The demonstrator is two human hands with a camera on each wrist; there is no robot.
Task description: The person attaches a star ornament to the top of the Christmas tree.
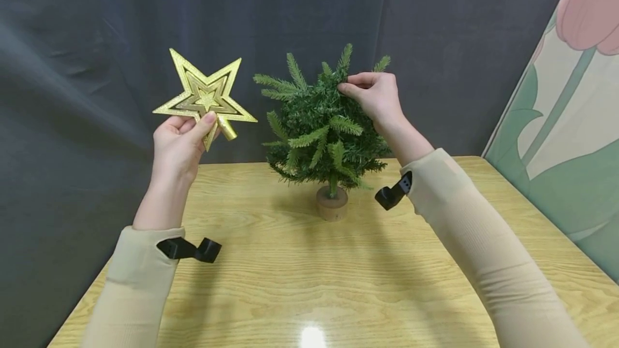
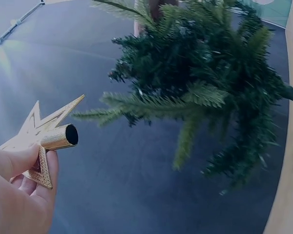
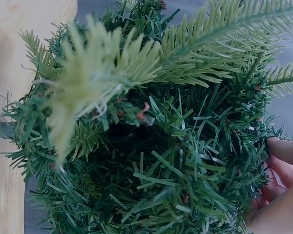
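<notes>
Dark curtain [image 1: 309, 4] behind, left hand [image 1: 176, 146] in grip round gold star [image 1: 207, 100], right hand [image 1: 378, 100] in pinch grip on green tree [image 1: 311, 117].

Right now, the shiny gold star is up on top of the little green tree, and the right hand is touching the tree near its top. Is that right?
Not quite: the gold star isn't on the little green tree. The head view shows the left hand holding it, apart from the tree. The right hand is indeed touching the tree near its top.
</notes>
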